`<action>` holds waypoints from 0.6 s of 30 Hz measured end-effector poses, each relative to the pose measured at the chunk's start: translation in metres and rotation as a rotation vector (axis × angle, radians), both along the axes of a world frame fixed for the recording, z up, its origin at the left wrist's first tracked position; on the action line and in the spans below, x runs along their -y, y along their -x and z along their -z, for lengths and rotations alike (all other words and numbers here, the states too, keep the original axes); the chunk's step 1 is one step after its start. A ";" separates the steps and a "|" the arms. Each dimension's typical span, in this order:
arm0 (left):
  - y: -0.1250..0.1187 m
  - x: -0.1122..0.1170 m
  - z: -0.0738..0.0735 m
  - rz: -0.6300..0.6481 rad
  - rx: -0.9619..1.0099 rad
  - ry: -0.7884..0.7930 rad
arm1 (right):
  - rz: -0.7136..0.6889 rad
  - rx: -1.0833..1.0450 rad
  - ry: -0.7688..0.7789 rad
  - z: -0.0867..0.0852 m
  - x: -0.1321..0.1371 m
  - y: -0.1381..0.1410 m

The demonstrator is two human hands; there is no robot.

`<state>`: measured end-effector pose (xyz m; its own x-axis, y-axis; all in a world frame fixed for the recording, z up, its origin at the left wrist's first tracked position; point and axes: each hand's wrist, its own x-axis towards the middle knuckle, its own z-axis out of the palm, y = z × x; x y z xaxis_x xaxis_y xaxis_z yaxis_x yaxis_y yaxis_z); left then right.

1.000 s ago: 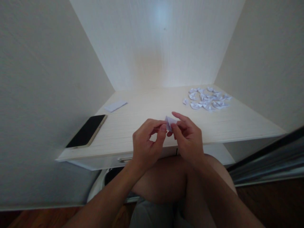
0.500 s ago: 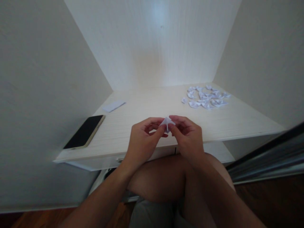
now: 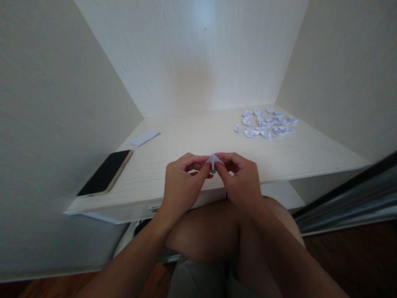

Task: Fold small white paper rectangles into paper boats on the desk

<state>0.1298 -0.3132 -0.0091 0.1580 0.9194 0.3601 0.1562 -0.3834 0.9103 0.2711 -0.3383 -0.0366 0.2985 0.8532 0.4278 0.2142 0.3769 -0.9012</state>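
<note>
A small folded white paper (image 3: 213, 160), with a pointed top and a crease or slit down its middle, is held above the front part of the desk. My left hand (image 3: 184, 178) pinches its left side between thumb and fingers. On the other side, my right hand (image 3: 240, 174) grips it the same way, the two thumbs close together on the near face. The fingertips behind the paper are partly hidden. Several folded white paper boats (image 3: 268, 124) lie in a cluster at the back right of the desk, beyond my right hand.
The pale desk (image 3: 186, 132) is closed in by walls at the left, back and right. A phone (image 3: 107, 171) with a dark screen lies near the left edge. Behind it is a flat white paper piece (image 3: 145, 137). My bent legs (image 3: 204, 236) are below the desk's front edge.
The view has shifted slightly, so most things appear a little further left. Both hands keep their pinch on the folded paper, with the right fingers drawn slightly closer around it.
</note>
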 end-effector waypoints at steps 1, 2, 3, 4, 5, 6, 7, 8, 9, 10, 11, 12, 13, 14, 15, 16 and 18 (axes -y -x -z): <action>-0.001 -0.001 0.002 -0.018 -0.029 -0.019 | 0.026 0.055 -0.014 0.000 0.000 0.001; -0.001 -0.001 0.004 -0.037 -0.053 -0.044 | 0.049 0.104 -0.027 -0.001 0.001 0.001; -0.002 -0.002 0.005 -0.053 -0.073 -0.070 | 0.070 0.142 -0.037 -0.001 0.001 0.002; -0.003 -0.002 0.007 -0.068 -0.090 -0.096 | 0.085 0.167 -0.043 -0.001 0.001 0.003; -0.003 -0.002 0.009 -0.082 -0.104 -0.121 | 0.093 0.180 -0.042 -0.002 0.001 0.003; -0.004 -0.003 0.010 -0.094 -0.120 -0.144 | 0.093 0.182 -0.033 -0.002 0.001 0.003; -0.004 -0.003 0.011 -0.105 -0.139 -0.164 | 0.088 0.173 -0.021 -0.002 0.000 0.003; -0.004 -0.003 0.011 -0.111 -0.159 -0.177 | 0.074 0.155 -0.002 -0.002 -0.001 0.002; -0.004 -0.004 0.011 -0.108 -0.173 -0.177 | 0.055 0.127 0.022 -0.002 -0.002 0.001; -0.003 -0.005 0.011 -0.094 -0.174 -0.159 | 0.029 0.089 0.049 -0.002 -0.003 -0.001; -0.002 -0.005 0.010 -0.066 -0.167 -0.125 | -0.008 0.044 0.075 -0.001 -0.005 -0.003; -0.001 -0.006 0.009 -0.026 -0.150 -0.076 | -0.053 -0.006 0.098 -0.001 -0.006 -0.005; 0.000 -0.008 0.008 0.023 -0.122 -0.021 | -0.107 -0.063 0.118 0.000 -0.008 -0.007; 0.002 -0.009 0.008 0.079 -0.080 0.036 | -0.174 -0.129 0.139 0.001 -0.009 -0.010; 0.003 -0.010 0.007 0.136 -0.027 0.092 | -0.239 -0.207 0.166 0.002 -0.010 -0.012; 0.004 -0.011 0.007 0.190 0.031 0.143 | -0.303 -0.288 0.198 0.002 -0.011 -0.013; 0.005 -0.013 0.006 0.261 0.137 0.214 | -0.393 -0.410 0.257 0.002 -0.011 -0.015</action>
